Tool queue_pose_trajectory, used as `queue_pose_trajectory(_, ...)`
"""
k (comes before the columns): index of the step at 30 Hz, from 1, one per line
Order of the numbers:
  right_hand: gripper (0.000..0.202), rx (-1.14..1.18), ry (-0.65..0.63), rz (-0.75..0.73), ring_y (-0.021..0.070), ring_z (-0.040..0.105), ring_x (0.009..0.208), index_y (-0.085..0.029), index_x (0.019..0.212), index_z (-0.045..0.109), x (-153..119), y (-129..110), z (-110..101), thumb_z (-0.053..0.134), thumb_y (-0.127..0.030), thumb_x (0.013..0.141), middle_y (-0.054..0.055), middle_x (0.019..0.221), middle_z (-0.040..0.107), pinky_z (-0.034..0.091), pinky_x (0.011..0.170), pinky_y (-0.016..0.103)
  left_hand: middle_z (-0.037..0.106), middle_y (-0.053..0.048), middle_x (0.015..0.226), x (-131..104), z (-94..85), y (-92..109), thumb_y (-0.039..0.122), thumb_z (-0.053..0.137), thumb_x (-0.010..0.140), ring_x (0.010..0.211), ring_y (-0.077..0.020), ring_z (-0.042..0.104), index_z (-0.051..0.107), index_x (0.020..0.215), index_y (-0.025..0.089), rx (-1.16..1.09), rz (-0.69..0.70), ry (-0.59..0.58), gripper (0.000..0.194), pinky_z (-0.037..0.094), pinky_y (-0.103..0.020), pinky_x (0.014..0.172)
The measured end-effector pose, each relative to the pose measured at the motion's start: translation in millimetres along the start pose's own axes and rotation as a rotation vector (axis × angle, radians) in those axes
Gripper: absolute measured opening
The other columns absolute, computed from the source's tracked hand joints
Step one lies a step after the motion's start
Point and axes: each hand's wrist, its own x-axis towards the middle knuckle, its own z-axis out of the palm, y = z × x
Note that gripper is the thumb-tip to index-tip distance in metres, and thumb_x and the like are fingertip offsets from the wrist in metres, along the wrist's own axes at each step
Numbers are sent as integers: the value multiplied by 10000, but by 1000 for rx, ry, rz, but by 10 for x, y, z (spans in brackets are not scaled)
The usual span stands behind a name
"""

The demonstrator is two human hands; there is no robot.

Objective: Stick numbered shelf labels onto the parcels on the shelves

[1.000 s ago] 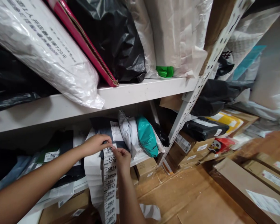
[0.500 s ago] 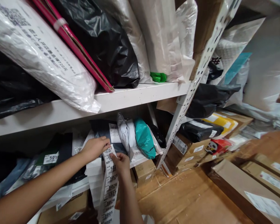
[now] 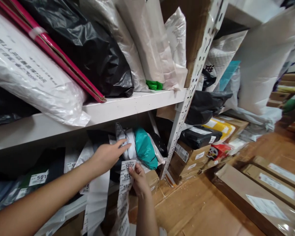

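A long strip of printed labels (image 3: 126,186) hangs down in front of the lower shelf, its top label reading 5023. My right hand (image 3: 140,180) is closed on the strip's upper right edge, thumb over the paper. Above and to the left, my left hand (image 3: 110,155) reaches toward a pale grey-white parcel (image 3: 130,144), fingers stretched out; whether they touch it I cannot tell. A teal plastic parcel (image 3: 145,147) stands just to the right of that one. Backing paper (image 3: 97,196) trails below my left wrist.
On the upper shelf (image 3: 137,105) lean a black bag (image 3: 88,49), white bags and a pink flat package (image 3: 56,55). A perforated white post (image 3: 184,101) rises at the shelf's right end. Cardboard boxes (image 3: 250,193) lie on the wooden floor (image 3: 186,203) at right.
My left hand has moved from the strip's top to the parcels at right. The top label now reads 5023 instead of 5022. My right hand keeps its pinch. The view has shifted right.
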Motion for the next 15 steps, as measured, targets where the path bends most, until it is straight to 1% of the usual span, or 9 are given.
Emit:
queue_pose_trajectory(1,414,70,27,-18,151,642,673,-201,827,674,16,31,18,858,-372,498,8,771,722,493,660,260,594,-94,1187,102,-1,-24,102,453,790,787,-218,646,584,1066,216,12,95,21,326,356,-287,559)
queue_pose_trajectory(2,433,138,64,-36,151,648,689,-215,838,674,29,70,34,863,-382,486,1,784,726,499,672,262,629,-88,1106,194,18,-75,82,450,771,780,-212,637,608,1006,199,22,162,16,306,344,-284,557)
queue_pose_trajectory(4,421,216,127,-75,146,651,696,-232,837,668,47,155,63,860,-388,496,-10,797,730,503,670,259,663,-55,923,312,97,-228,96,457,760,728,-190,616,636,819,194,26,260,-25,212,332,-280,558)
queue_pose_trajectory(6,348,170,128,-104,143,645,663,-223,801,660,68,233,95,840,-374,545,-8,766,727,497,646,257,658,-16,916,325,190,-391,135,488,747,674,-151,589,617,722,207,-42,382,-55,150,333,-269,572)
queue_pose_trajectory(8,312,46,77,-125,149,635,627,-207,810,663,110,295,143,806,-380,593,1,718,716,491,629,265,645,6,934,276,264,-505,164,490,744,688,-132,580,599,718,211,-202,474,-76,121,350,-249,616)
queue_pose_trajectory(10,342,-75,72,-138,156,618,589,-189,834,680,179,348,201,774,-425,604,3,658,696,480,598,269,637,6,843,233,307,-548,216,420,804,737,-142,583,592,736,205,-424,434,-125,185,368,-233,670)
queue_pose_trajectory(12,367,-189,154,-149,163,593,558,-171,779,693,268,398,253,754,-471,576,4,603,672,455,548,267,624,13,756,234,327,-532,321,309,885,755,-151,580,598,775,207,-562,299,-192,329,379,-224,671)
queue_pose_trajectory(13,358,-256,209,-153,162,574,538,-164,717,690,312,422,272,745,-483,562,4,568,653,435,523,265,627,18,745,251,334,-509,388,295,895,738,-149,576,601,798,210,-565,234,-211,367,377,-221,642)
queue_pose_trajectory(15,345,-398,304,-171,147,518,499,-159,597,660,388,457,304,719,-497,560,1,507,609,392,495,264,638,20,738,297,348,-451,462,389,853,693,-146,571,604,814,214,-475,132,-207,330,347,-220,567)
